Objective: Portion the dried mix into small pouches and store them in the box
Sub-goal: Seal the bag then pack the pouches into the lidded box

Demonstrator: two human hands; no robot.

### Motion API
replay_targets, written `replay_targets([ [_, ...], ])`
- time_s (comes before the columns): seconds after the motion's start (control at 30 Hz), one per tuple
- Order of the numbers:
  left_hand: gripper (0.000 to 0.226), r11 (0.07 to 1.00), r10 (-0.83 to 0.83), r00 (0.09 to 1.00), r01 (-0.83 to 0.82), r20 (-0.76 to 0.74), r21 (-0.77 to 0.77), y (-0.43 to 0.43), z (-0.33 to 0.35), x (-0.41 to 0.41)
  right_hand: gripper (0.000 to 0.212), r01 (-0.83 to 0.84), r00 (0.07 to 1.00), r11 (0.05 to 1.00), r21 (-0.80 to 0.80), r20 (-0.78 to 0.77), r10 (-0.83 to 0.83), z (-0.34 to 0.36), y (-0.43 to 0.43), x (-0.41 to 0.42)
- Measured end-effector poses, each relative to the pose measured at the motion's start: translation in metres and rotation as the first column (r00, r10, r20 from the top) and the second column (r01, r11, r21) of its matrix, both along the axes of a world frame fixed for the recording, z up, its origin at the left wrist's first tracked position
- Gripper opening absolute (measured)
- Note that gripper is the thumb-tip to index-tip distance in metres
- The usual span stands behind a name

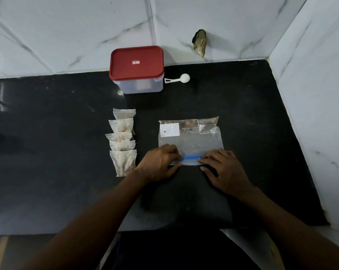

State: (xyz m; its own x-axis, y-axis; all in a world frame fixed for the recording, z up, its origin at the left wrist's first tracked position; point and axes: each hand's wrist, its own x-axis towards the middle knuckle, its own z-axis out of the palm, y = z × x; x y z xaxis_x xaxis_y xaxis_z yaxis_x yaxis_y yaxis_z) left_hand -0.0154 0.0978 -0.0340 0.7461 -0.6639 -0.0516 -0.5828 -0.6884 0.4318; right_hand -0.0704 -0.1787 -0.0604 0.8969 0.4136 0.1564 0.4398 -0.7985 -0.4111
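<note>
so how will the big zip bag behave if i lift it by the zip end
Likely floppy: the big zip bag lies flat, thin and wrinkled on the counter. Probably light, with only a little dried mix showing at its far end; that would likely sag downward.

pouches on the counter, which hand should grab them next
Left, probably. The left hand presses the big bag at its zip, right next to the row of pouches, while the right hand sits on the far side.

Five small clear pouches point(122, 142) of brownish dried mix lie overlapping in a column on my bench point(57, 117), left of the large zip bag point(192, 140), flat and seemingly near empty. The red-lidded box point(136, 70) stands closed behind them.
</note>
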Motion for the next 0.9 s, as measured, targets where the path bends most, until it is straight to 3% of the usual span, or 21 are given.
replay_targets([
  [0.17, 0.029, 0.999, -0.011, 1.000, 0.010, 0.014, 0.035, 0.000, 0.004, 0.003, 0.028, 0.001, 0.999, 1.000, 0.032, -0.034, 0.000, 0.011, 0.001, 0.017],
  [0.33, 0.027, 0.989, 0.128, 0.989, -0.123, -0.077, 0.077, -0.007, 0.013, 0.018, 0.017, 0.037, 0.982, 0.994, 0.102, -0.186, -0.018, 0.022, 0.000, 0.046],
  [0.5, 0.019, 0.990, 0.126, 0.989, -0.130, 0.081, 0.052, -0.012, 0.009, 0.026, 0.012, 0.099, 0.995, 0.995, -0.005, -0.005, -0.099, 0.020, -0.002, 0.066],
  [0.57, 0.016, 0.989, 0.139, 0.982, -0.145, 0.125, 0.036, -0.010, 0.003, 0.023, 0.011, 0.142, 0.990, 0.990, 0.022, 0.002, -0.143, 0.015, -0.002, 0.065],
  [0.73, 0.024, 0.988, 0.148, 0.988, -0.146, 0.053, -0.049, -0.001, -0.002, 0.009, 0.011, 0.136, 0.991, 0.985, 0.106, -0.024, -0.134, 0.005, 0.001, 0.048],
  [0.83, 0.029, 0.991, 0.130, 0.991, -0.129, 0.041, -0.033, 0.003, -0.003, 0.011, 0.030, 0.084, 0.996, 0.996, 0.013, 0.011, -0.084, 0.002, -0.007, 0.042],
  [0.9, 0.025, 0.993, 0.118, 0.991, -0.117, 0.063, -0.023, 0.003, -0.004, 0.015, 0.031, 0.051, 0.999, 0.998, -0.028, 0.018, -0.050, 0.003, -0.011, 0.043],
])
